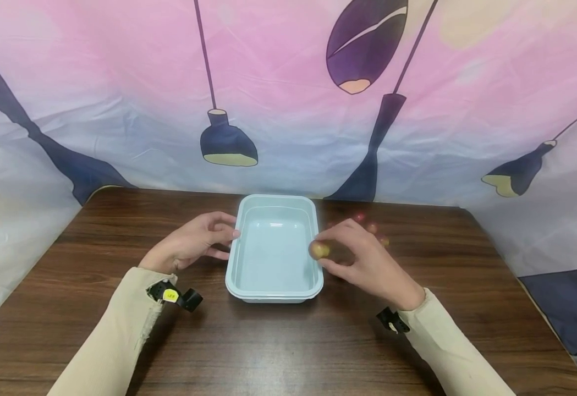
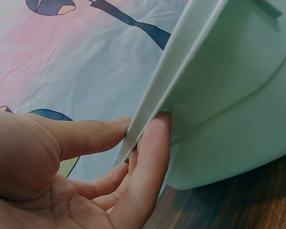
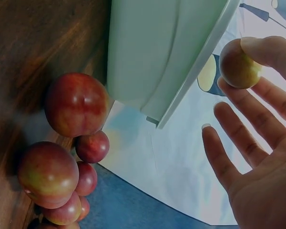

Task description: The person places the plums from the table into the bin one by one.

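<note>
A pale blue plastic basin (image 1: 276,293) stands on the table in the head view. My left hand (image 1: 196,240) pinches its left rim, thumb on the outer lip and fingers underneath, as the left wrist view shows. Between the thumb and forefinger of my right hand (image 1: 367,261) is a yellow-green plum (image 1: 320,251), held at the basin's right rim. The right wrist view shows the same plum (image 3: 240,64) with a reddish-brown side, and the other fingers spread. Several red plums (image 3: 76,105) lie on the table beyond that hand, partly hidden by it in the head view.
The brown wooden table (image 1: 268,352) runs back to a pink and blue cloth backdrop (image 1: 144,82) printed with dark lamps. The basin stands near the table's far edge, with the loose plums close to its right side.
</note>
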A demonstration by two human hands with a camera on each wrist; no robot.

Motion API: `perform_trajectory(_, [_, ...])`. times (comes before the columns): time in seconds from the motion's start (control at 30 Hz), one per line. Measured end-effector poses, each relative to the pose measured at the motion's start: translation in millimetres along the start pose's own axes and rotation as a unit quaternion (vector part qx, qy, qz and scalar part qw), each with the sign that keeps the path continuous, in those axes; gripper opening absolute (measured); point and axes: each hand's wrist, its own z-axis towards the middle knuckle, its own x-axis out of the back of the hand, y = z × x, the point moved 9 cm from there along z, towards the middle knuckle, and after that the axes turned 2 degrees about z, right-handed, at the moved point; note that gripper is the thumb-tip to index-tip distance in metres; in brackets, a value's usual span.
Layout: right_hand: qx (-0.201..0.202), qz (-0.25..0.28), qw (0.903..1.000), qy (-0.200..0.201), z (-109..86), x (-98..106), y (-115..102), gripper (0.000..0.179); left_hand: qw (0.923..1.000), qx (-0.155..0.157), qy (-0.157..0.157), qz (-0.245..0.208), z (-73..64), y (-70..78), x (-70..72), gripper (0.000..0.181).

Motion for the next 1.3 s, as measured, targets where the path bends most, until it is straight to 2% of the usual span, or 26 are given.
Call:
perform_trajectory(0.23, [0.02, 0.013, 0.9997, -0.002, -0.5, -2.0, -4.2, 0.038, 1.0, -0.001, -0.002, -0.003, 0.0, -0.3, -1.2, 0.056])
perform_trajectory(0.67, [-0.021, 0.053, 0.9977, -0.037, -0.8, -9.7, -1.0, 0.037, 1.0, -0.005, -0.006, -0.005, -1.1, 1.5, -1.8, 0.058])
perform_trajectory(0.9, [-0.013, 0.017, 0.9994, -0.026, -1.7, -8.6, -0.3, 0.042, 0.9999, -0.004, -0.006, -0.008, -0.2, 0.0, -1.4, 0.057])
perform_trajectory(1.3, [-0.017, -0.007, 0.9996, -0.019, -1.7, -2.0, 8.9, 0.042, 1.0, 0.001, -0.001, -0.008, 0.7, -1.8, 0.4, 0.055])
